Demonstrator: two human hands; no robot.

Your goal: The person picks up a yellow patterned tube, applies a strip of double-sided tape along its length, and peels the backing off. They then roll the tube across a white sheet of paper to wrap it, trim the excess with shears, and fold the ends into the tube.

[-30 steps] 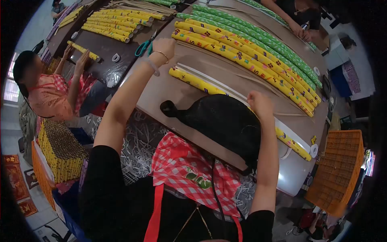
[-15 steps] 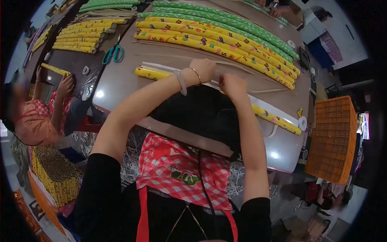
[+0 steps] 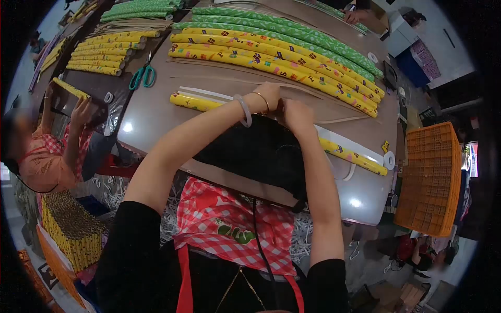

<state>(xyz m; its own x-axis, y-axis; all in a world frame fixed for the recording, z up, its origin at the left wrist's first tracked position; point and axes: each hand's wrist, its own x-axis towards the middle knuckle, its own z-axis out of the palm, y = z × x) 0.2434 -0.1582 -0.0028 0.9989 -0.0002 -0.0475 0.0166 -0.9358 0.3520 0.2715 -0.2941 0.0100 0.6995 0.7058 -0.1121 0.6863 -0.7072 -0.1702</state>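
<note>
A yellow printed roll of wrapping paper (image 3: 355,156) lies across the table in front of me, with a white edge along its far side. Over its middle, my left hand (image 3: 268,96) is closed, knuckles up. My right hand (image 3: 298,117) is closed just right of it, the fingertips of both nearly meeting. Whatever is pinched between them is hidden by the fingers. A black rounded shape (image 3: 255,151) between my forearms covers the middle of the roll.
Several yellow rolls (image 3: 271,60) and green rolls (image 3: 282,34) lie farther back, beside brown paper strips (image 3: 229,78). Teal scissors (image 3: 142,76) rest at left; a tape roll (image 3: 389,160) sits right. A co-worker (image 3: 52,151) handles a yellow roll. An orange crate (image 3: 427,180) stands at right.
My hands have come closer together, the right one shifting left toward the other. The whole view has shifted slightly. The co-worker's roll has tilted a little.
</note>
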